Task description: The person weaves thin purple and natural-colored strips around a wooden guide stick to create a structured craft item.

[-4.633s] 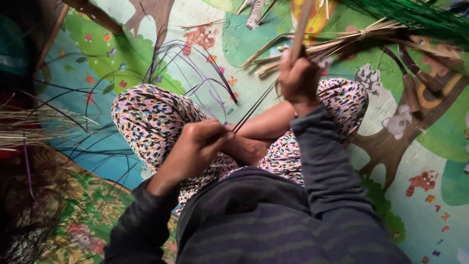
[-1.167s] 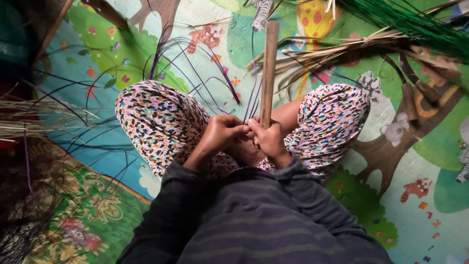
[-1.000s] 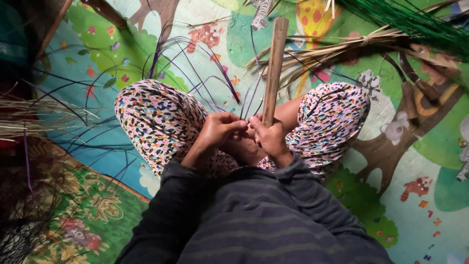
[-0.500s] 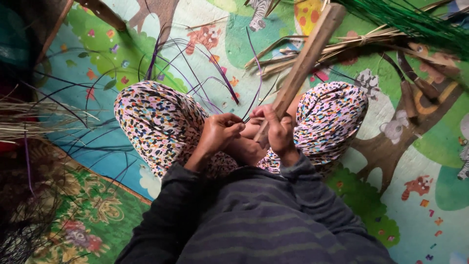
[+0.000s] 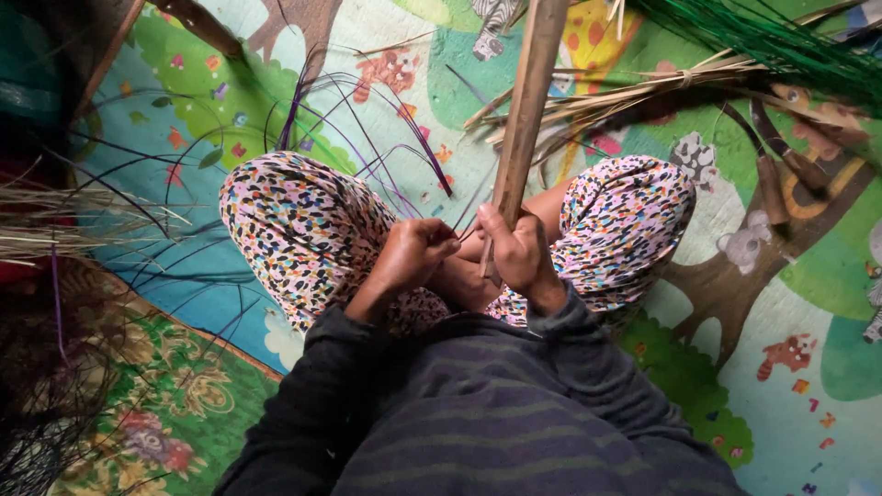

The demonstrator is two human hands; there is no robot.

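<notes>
A long flat wooden stick [image 5: 525,101] stands almost upright in front of you, its lower end in your lap and its top running out of view at the far edge. Your right hand [image 5: 516,253] has its grip clenched around the stick's lower end, thumb side up. Your left hand [image 5: 411,255] sits just beside it to the left, fingers curled shut in a pinch; whatever it pinches is too small to tell. The two hands almost touch, low between your knees.

You sit cross-legged in speckled multicoloured trousers [image 5: 299,230], with dark striped sleeves [image 5: 496,413] at the near edge. Thin purple strands [image 5: 367,152] arc up from your lap and fan out over your left knee and the floor beyond.

Under you lies a bright play mat [image 5: 790,303] printed with cartoon animals and trees. Far right, a bundle of pale dry reeds [image 5: 634,87] lies on it, with a sheaf of green strips [image 5: 781,41] beyond. At the far left, straw-coloured stalks [image 5: 64,220] stick in from the edge, above a green flowered rug [image 5: 165,404].
</notes>
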